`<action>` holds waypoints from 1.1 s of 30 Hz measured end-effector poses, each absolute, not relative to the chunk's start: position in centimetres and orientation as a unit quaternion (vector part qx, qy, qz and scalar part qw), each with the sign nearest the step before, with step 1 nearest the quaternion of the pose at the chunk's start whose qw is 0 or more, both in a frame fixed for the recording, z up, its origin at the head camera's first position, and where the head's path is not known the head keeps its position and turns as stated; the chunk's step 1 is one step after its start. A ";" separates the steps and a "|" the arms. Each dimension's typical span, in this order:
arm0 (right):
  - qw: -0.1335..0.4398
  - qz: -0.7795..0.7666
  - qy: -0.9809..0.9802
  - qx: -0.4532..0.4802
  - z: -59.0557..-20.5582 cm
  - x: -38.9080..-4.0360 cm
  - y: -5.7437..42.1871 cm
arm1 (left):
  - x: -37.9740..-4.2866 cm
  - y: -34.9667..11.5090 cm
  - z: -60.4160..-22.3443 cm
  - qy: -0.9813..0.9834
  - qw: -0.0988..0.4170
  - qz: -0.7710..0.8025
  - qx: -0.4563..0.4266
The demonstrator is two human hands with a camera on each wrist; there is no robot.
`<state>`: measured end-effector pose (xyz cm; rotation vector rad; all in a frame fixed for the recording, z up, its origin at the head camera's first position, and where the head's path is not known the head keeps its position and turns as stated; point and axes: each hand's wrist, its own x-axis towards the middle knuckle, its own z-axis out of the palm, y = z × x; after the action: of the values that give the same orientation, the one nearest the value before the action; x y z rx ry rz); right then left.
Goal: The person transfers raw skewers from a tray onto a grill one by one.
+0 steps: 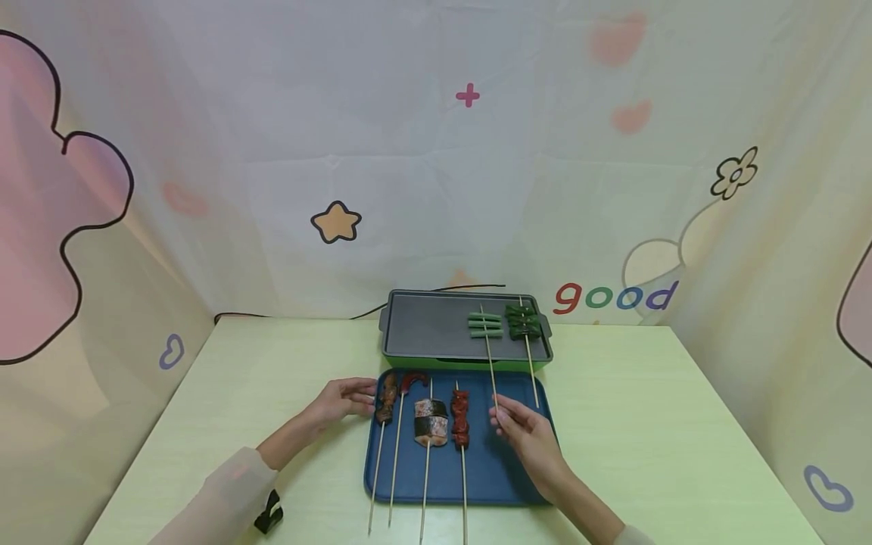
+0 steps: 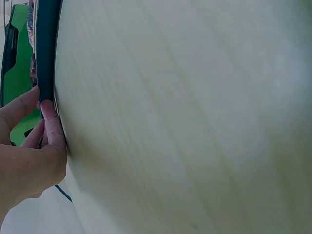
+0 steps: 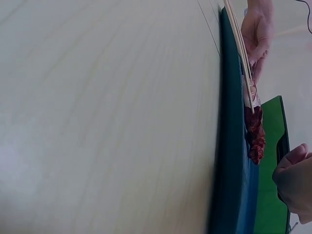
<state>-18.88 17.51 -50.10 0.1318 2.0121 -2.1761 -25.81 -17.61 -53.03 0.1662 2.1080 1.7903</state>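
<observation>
My right hand [image 1: 534, 443] pinches the lower stick of a skewer of green beans [image 1: 485, 325]; its beans lie over the right part of the grill pan [image 1: 429, 325]. At the left rim of the blue tray [image 1: 500, 484], the fingertips of my left hand [image 1: 344, 400] touch the edge, with fingers fairly straight. On this tray lie a brown meat skewer [image 1: 387, 401], a skewer with a curled reddish piece [image 1: 412, 381], a skewer of pale chunks with a dark band [image 1: 431, 422] and a red meat skewer [image 1: 460, 420]. The right wrist view hides the pinched stick.
A leafy green skewer [image 1: 522, 324] lies at the grill pan's right end, its stick pointing toward me. The pan's green base [image 3: 273, 170] stands just behind the tray. A black strap-like object [image 1: 269, 515] lies at the table's front left. A patterned curtain hangs behind.
</observation>
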 end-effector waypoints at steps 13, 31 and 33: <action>0.076 -0.734 0.673 0.051 -50.2 -19.5 17.4 | -25.7 -17.6 -52.9 0.745 0.186 0.637 0.066; 0.107 -0.722 0.682 0.045 -49.9 -17.7 18.8 | -25.7 -17.5 -52.8 0.746 0.180 0.638 0.064; 0.117 -0.715 0.687 0.047 -49.8 -17.3 19.1 | -25.7 -17.5 -52.9 0.745 0.182 0.639 0.060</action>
<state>-17.28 19.06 -49.85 0.1370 2.0123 -2.0945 -25.70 -17.53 -52.87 0.1700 2.1036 1.8030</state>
